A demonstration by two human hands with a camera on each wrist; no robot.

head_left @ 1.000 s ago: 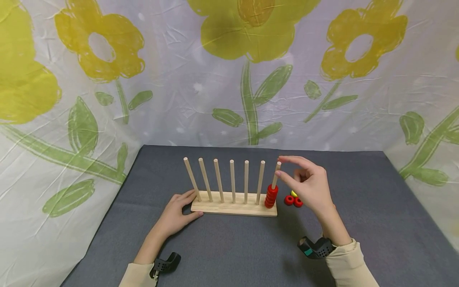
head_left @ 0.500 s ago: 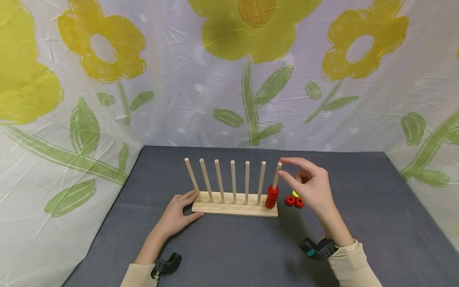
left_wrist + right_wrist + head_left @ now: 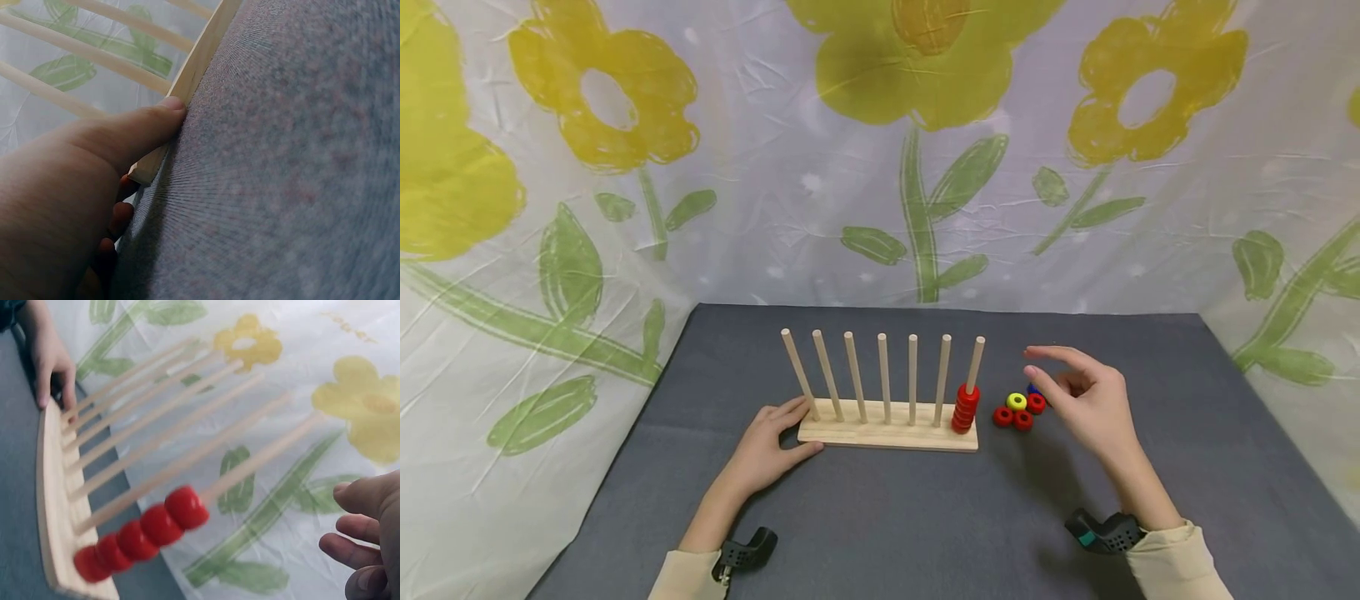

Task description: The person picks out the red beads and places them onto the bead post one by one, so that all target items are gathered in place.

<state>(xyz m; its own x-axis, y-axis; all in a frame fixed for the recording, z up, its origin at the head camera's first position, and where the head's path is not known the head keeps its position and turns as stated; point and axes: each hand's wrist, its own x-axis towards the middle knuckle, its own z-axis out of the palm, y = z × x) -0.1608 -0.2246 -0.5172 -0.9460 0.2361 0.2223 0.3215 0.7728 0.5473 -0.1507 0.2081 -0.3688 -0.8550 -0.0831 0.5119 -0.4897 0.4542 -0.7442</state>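
Observation:
A wooden peg rack (image 3: 887,433) with a row of upright pegs stands on the table. Red beads (image 3: 966,409) are stacked on its rightmost peg; the right wrist view shows this stack (image 3: 140,537) close up. My left hand (image 3: 767,450) grips the rack's left end, thumb along the front edge and fingers behind. The left wrist view shows the thumb (image 3: 150,125) pressed on the base (image 3: 194,69). My right hand (image 3: 1086,404) hovers right of the rack, thumb and index finger apart, holding nothing. Just left of it lie loose red beads (image 3: 1022,420), a yellow bead (image 3: 1017,402) and a partly hidden blue bead (image 3: 1033,388).
A dark grey cloth (image 3: 865,517) covers the table. Behind and at both sides hangs a pale curtain (image 3: 760,208) printed with yellow flowers. A black wrist device (image 3: 1105,532) sits on the right forearm, another (image 3: 747,550) on the left.
My right hand has left the top of the rightmost peg and moved right, uncovering more loose beads. The left hand has stayed on the rack's end.

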